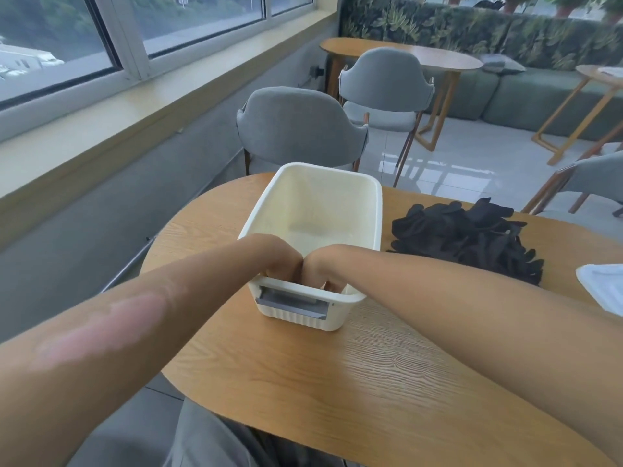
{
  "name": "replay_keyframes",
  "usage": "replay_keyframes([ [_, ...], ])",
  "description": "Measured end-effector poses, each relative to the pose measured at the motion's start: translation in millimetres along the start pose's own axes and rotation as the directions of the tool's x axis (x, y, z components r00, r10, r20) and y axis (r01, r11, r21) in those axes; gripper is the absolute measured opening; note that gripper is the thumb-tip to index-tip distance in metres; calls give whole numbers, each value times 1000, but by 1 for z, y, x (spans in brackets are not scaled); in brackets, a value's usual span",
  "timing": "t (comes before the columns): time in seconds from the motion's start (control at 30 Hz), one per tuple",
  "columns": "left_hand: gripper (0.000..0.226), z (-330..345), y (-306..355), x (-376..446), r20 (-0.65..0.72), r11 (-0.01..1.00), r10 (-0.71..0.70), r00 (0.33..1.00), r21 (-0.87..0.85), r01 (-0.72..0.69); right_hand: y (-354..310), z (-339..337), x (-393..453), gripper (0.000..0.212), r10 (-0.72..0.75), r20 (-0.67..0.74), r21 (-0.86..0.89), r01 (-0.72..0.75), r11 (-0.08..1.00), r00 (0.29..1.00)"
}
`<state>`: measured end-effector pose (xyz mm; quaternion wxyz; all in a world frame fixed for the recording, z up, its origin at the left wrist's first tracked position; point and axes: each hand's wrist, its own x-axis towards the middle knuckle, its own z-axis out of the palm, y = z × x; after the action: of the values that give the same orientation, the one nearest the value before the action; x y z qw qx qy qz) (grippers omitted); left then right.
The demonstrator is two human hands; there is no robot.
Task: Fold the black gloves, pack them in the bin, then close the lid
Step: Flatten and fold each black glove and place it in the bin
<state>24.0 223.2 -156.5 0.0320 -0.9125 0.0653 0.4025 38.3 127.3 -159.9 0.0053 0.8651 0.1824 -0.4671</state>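
Head view, going left to right: the left hand (281, 256) reaches down inside the near end of the white bin (323, 230), knuckles up, fingers dipping below the rim where they cannot be followed, so whether it holds anything cannot be told. Touching it, the right hand (323, 264) goes into the same end; a few fingertips show just behind the near wall, but what they press or pinch, if anything, is hidden. The far part of the bin's floor shows bare, with no glove visible on it. The bin stands on a wooden table (337, 382), its grey handle (291, 303) facing the person.

Right of the bin, apart from it, lies a loose heap of black gloves (468, 237), fingers sticking out every way. Further right, at the frame's edge, a white flat piece (603, 286) is likely the lid.

The gloves look soft, light and limp, apt to cling to each other in the pile. Taking one by the cuff should free it cleanly, and flattening it on the table before folding should keep it neat. The bin looks stiff and light, so it may slide if pushed.
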Motion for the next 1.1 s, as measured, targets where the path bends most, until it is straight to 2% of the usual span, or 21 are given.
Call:
replay_keyframes([
  [0.17, 17, 2, -1, 5, 9, 998, -31, 999, -56, 31, -4, -3, -9, 32, -17, -47, -116, 11, 993, 999],
  [0.27, 8, 6, -1, 10, -120, 996, -91, 989, 1, 92, -5, -3, -8, 26, 21, -93, -223, -42, 974, 995],
  [0.33, 18, 5, 0, 9, -219, 988, -125, 968, 66, 142, -4, -4, -1, 26, 29, -124, -228, -57, 972, 992],
  [0.37, 20, 4, 2, 8, -235, 986, -126, 964, 79, 148, -4, -5, 0, 26, 21, -127, -232, -50, 971, 992],
  [0.43, 4, 2, 6, 3, -208, 982, -144, 967, 89, 165, -3, -5, 0, 31, 47, -111, -236, -72, 969, 993],
  [0.5, 21, 1, 7, 3, -183, 983, -134, 974, 98, 154, -2, -5, 0, 33, 64, -103, -211, -84, 974, 993],
  [0.63, 24, -11, 4, -5, -177, 991, -99, 979, 72, 113, 3, -19, -10, 28, 9, -153, -159, -34, 987, 988],
  [0.7, 37, -23, 4, -11, -210, 998, -51, 976, 30, 59, 10, -33, -26, 13, -111, -324, -233, 34, 972, 940],
  [0.8, 49, -44, 8, -27, -320, 999, -13, 947, 32, 24, 24, -56, -57, 11, -255, -569, -334, 63, 941, 782],
  [1.03, 47, -102, 51, -78, -443, 995, 99, 891, 47, -87, 89, -85, -121, 11, -293, -763, -241, 166, 956, 576],
  [1.1, 44, -113, 69, -88, -484, 990, 140, 864, 48, -134, 112, -88, -133, 8, -272, -785, -211, 173, 962, 557],
])
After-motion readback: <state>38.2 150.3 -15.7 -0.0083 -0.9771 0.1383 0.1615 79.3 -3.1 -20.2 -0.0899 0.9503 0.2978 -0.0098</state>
